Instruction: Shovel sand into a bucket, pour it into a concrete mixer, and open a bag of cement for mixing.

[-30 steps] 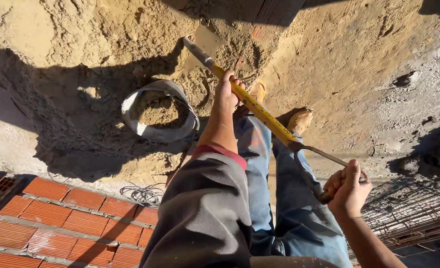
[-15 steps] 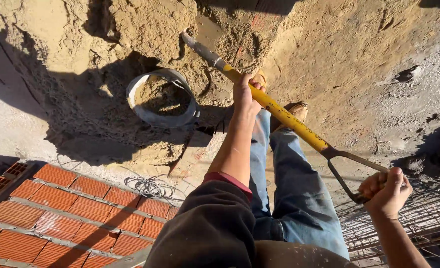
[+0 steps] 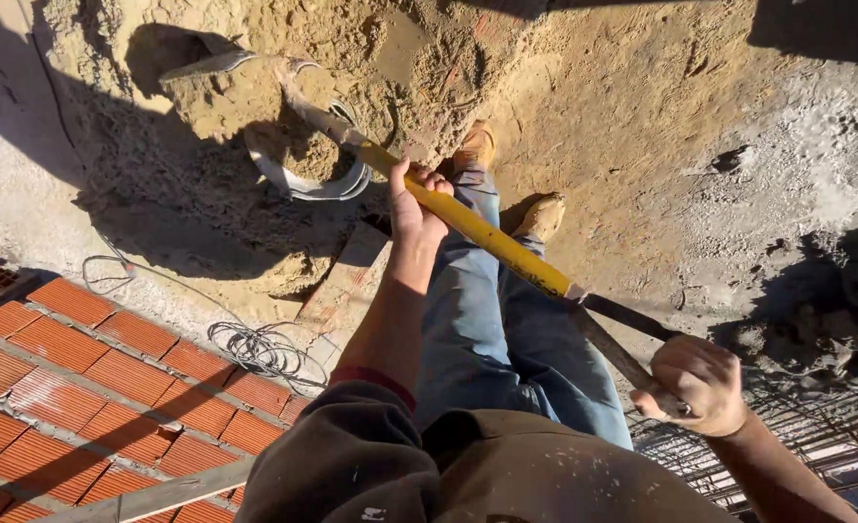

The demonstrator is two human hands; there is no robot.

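shovel point(image 3: 468, 225): yellow shaft slants from lower right to upper left, sand-loaded blade raised just over the bucket point(image 3: 308, 165) | left hand point(image 3: 414, 203): wrapped around mid-shaft | right hand point(image 3: 695, 385): closed on the dark D-handle | around: sand pile point(image 3: 565, 107), wire coil point(image 3: 260, 349), red bricks point(image 3: 80, 378), rebar mesh point(image 3: 816, 436) | nothing between blade and bucket

Sand load hides the shovel blade point(image 3: 218, 70); bucket point(image 3: 305, 167) partly covered
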